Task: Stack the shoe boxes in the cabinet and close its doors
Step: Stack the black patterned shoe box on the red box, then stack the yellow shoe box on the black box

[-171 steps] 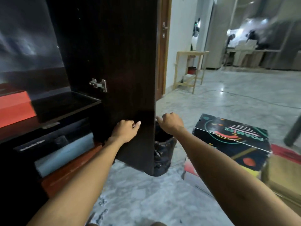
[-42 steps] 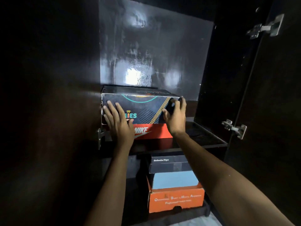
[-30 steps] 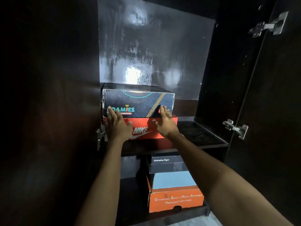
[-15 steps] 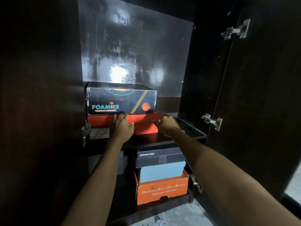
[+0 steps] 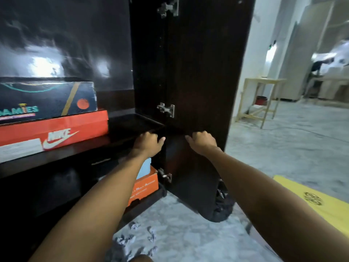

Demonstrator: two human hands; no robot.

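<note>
A dark Foamies shoe box (image 5: pixel 47 99) lies on a red Nike shoe box (image 5: pixel 56 131) on the cabinet's upper shelf (image 5: pixel 124 127), at the left. Below, an orange box (image 5: pixel 146 187) with a light blue box (image 5: pixel 146 167) on it shows past my left forearm. The cabinet's right door (image 5: pixel 204 72) stands open. My left hand (image 5: pixel 149 141) hovers at the shelf's right end, fingers curled, holding nothing. My right hand (image 5: pixel 202 141) is in front of the door's inner face, also curled and empty.
A black bag (image 5: pixel 223 208) sits on the marble floor behind the door's lower edge. A yellow flat thing (image 5: pixel 311 201) lies on the floor at the right. A wooden table (image 5: pixel 262 99) stands by the far wall.
Both hands have left the Nike box and moved right, toward the open right door. My view has swung right, so the room beyond the door shows.
</note>
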